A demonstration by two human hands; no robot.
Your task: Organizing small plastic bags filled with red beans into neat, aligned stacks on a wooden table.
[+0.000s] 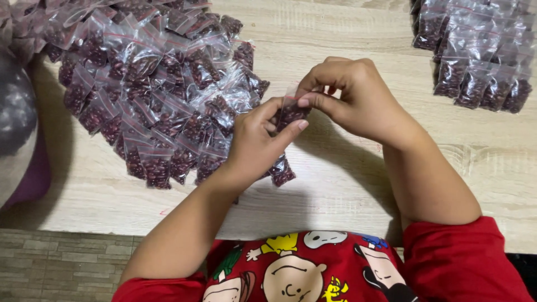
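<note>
Table (347,184) under all | big pile of bean bags (151,95) far left | smaller bag stack (481,56) far right | one small bag (290,112) centre, btwn left hand (257,140) & right hand (352,95), above tabletop.

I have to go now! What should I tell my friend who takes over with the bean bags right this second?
Left hand: grips the small clear bag of dark red beans from below.
Right hand: pinches that bag's top edge.
Big heap of filled bags: on the wooden table, left of the hands.
Neater batch of bags: top right corner.
Done: many bags filled.
Left: whether the held bag is sealed cannot be seen.
</note>
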